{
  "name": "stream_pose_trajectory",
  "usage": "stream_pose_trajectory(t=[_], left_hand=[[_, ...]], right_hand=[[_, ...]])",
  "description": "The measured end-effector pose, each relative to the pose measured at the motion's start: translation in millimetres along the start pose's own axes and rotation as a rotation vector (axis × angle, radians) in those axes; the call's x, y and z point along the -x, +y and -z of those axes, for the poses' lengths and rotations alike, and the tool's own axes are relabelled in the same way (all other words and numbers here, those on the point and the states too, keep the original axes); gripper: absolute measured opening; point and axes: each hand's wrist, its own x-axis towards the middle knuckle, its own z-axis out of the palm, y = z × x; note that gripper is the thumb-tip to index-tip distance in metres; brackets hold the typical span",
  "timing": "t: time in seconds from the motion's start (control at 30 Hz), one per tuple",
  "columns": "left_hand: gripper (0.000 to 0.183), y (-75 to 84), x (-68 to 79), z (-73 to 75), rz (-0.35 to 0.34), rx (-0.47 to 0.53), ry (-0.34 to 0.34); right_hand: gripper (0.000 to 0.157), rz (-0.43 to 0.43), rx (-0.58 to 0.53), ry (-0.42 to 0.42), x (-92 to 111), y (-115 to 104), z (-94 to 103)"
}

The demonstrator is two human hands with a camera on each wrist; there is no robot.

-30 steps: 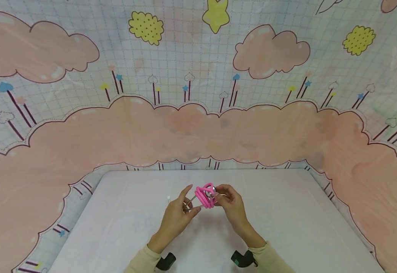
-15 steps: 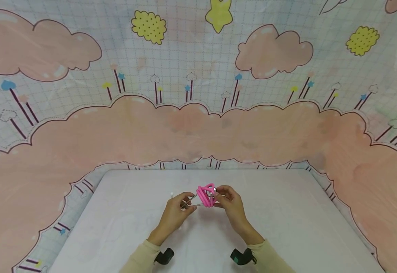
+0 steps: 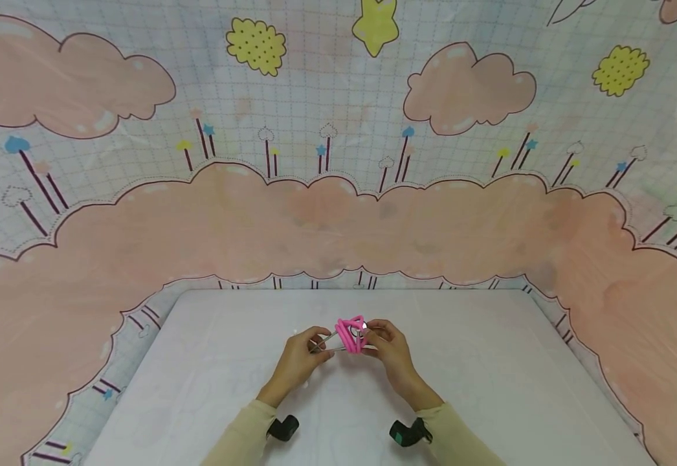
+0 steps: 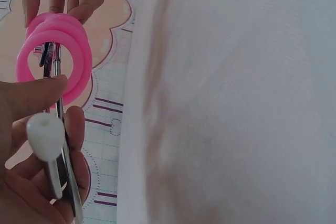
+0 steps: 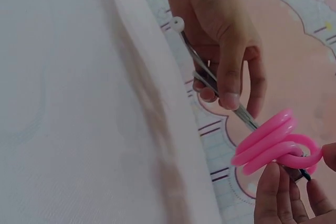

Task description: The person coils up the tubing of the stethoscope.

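Note:
In the head view a coil of thick, glossy pink tubing point(image 3: 347, 336) is held above the table, between the two hands. Thin metal rods point(image 5: 245, 116) run through its loops, one ending in a white knob point(image 4: 44, 135). My left hand point(image 3: 298, 356) grips the rods near the knob end, thumb on one side and fingers on the other. At the coil's far end, my right hand point(image 3: 393, 356) pinches with thumb and fingers. A small dark tip point(image 5: 304, 174) shows by the right fingers in the right wrist view. What the metal piece is cannot be told.
A white-covered table point(image 3: 490, 362) lies under both hands. Behind it hangs a cloth backdrop point(image 3: 338, 226) printed with clouds and stars. A black wrist camera sits at each sleeve, left point(image 3: 283, 428) and right point(image 3: 410, 432).
My left index finger, raised a second ago, has come down onto the metal rods. The coil and the right hand stay almost in place.

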Motion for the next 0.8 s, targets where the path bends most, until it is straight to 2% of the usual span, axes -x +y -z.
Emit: stream_pose_trajectory(t=[0.33,0.5,0.8], left_hand=[[0.031,-11.1,-7.7,-6.3,0.04,0.019,-0.044],[0.029,-16.2,-8.7,-8.4,0.044,-0.019,-0.068],[0.026,-24.5,-7.4,-11.0,0.031,-0.065,-0.075]], right_hand=[[0.031,-0.052,0.049,0.014,-9,15,5.5],[0.03,-0.074,0.09,0.011,-11,21,7.4],[0.032,-0.043,0.192,-0.039,-11,23,10.6]])
